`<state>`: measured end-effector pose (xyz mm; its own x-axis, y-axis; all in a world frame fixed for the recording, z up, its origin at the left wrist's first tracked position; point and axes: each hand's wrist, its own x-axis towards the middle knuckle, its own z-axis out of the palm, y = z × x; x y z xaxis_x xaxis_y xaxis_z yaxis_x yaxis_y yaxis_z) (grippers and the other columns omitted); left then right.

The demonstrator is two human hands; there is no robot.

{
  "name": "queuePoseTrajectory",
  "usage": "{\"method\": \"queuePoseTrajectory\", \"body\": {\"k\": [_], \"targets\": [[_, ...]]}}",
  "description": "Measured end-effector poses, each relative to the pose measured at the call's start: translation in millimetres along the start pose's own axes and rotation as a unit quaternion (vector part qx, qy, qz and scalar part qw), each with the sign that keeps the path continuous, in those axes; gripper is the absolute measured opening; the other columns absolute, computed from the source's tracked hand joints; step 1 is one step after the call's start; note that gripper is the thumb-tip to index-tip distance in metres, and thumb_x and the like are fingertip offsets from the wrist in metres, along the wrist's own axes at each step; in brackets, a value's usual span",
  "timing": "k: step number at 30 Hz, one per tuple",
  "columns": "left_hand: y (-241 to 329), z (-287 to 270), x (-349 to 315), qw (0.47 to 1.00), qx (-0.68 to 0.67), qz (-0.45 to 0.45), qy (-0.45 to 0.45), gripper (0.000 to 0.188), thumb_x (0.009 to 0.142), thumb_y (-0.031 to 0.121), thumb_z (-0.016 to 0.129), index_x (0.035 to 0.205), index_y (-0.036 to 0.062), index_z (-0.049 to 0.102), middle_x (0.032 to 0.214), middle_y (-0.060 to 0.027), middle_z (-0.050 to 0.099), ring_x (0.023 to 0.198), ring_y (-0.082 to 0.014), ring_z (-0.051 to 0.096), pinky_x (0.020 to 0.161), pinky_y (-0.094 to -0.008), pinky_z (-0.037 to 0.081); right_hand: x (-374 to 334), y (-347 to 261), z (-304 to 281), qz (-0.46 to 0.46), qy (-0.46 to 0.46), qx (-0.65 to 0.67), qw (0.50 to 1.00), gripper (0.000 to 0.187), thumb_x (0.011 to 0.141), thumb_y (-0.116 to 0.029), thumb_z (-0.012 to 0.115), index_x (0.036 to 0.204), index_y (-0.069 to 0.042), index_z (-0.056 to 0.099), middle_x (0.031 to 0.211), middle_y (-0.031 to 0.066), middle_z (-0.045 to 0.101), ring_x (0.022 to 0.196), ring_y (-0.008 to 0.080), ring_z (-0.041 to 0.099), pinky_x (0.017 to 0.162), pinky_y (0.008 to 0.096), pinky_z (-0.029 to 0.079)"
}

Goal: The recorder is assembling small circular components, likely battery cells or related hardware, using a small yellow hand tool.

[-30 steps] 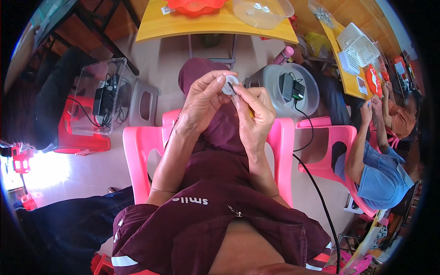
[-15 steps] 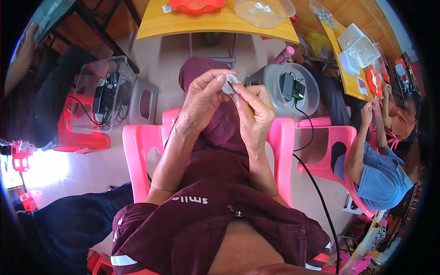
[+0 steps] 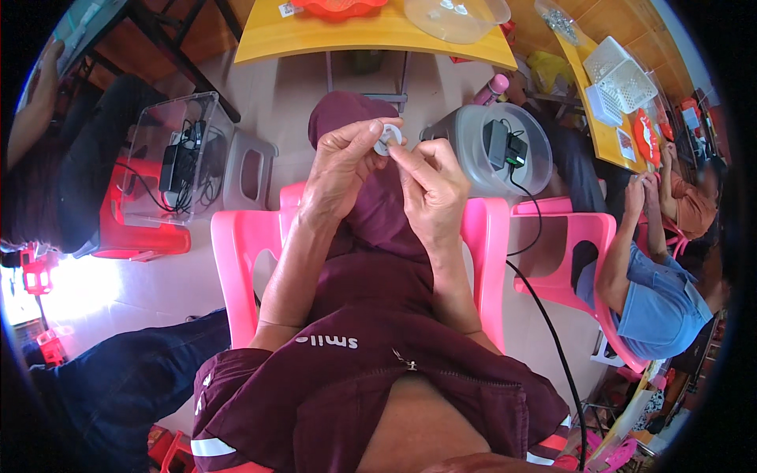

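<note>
The small white disc (image 3: 389,140) is up in the air between the two hands, over the maroon cloth (image 3: 385,217) on the lap and well apart from the yellow surface (image 3: 371,43). The left hand (image 3: 337,169) has its grip clamped on the disc, with the thumb on the near left part of it. The right hand (image 3: 435,193) has a fingertip (image 3: 396,151) at the lower right edge; I cannot tell if its finger and thumb are together or apart, or if something tiny is between them. To do this well, I think the left hand should pinch just the edge and stay very still, while the right finger pushes softly, so the disc does not tip or slip. Its flat side seems to look up at the person's head, leaning a little. It is round, so I see no clear long way across it.
</note>
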<state>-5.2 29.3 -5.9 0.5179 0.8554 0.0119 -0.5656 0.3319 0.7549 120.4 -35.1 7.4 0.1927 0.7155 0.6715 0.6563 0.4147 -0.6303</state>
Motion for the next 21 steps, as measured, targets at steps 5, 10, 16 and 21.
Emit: {"method": "queuePoseTrajectory", "body": {"k": [5,10,16,21], "targets": [[-5,9,0,0.998,0.021,0.009,0.055,0.029,0.093,0.022,0.056,0.107,-0.002,0.063,0.087,-0.0042,0.066,0.072,-0.006,0.055,0.066,-0.0203,0.045,-3,-9,1,0.026,-0.001,-0.074,0.997,0.024,0.073,0.002,0.067,0.094,-0.01,0.071,0.073,0.0045,0.05,0.053,0.0156,0.052,0.047,0.0297,0.042],[1,12,1,0.999,-0.014,0.008,0.042,0.029,0.093,0.022,0.056,0.109,-0.0017,0.062,0.088,-0.004,0.066,0.073,-0.0059,0.055,0.067,-0.0204,0.045,-2,-3,1,0.066,0.012,0.073,0.995,0.023,0.079,0.003,0.064,0.099,-0.006,0.07,0.073,0.0054,0.051,0.058,0.0118,0.05,0.05,0.024,0.04],[1,12,0,0.999,-0.022,0.013,0.029,0.029,0.092,0.021,0.057,0.11,-0.0013,0.062,0.09,-0.0038,0.066,0.075,-0.0059,0.056,0.068,-0.0202,0.045,-3,-4,-2,0.194,0.0,0.218,0.957,0.019,0.082,0.002,0.064,0.099,-0.005,0.07,0.075,0.0027,0.053,0.065,0.0079,0.048,0.055,0.0208,0.037],[1,12,0,0.998,0.043,0.039,0.037,0.026,0.089,0.019,0.062,0.107,0.0009,0.065,0.09,-0.0019,0.066,0.075,-0.005,0.055,0.067,-0.0201,0.045,-3,-3,-1,0.189,-0.011,0.206,0.96,0.018,0.082,0.001,0.064,0.099,-0.004,0.07,0.077,0.0025,0.054,0.065,0.0072,0.048,0.055,0.02,0.037]]}}
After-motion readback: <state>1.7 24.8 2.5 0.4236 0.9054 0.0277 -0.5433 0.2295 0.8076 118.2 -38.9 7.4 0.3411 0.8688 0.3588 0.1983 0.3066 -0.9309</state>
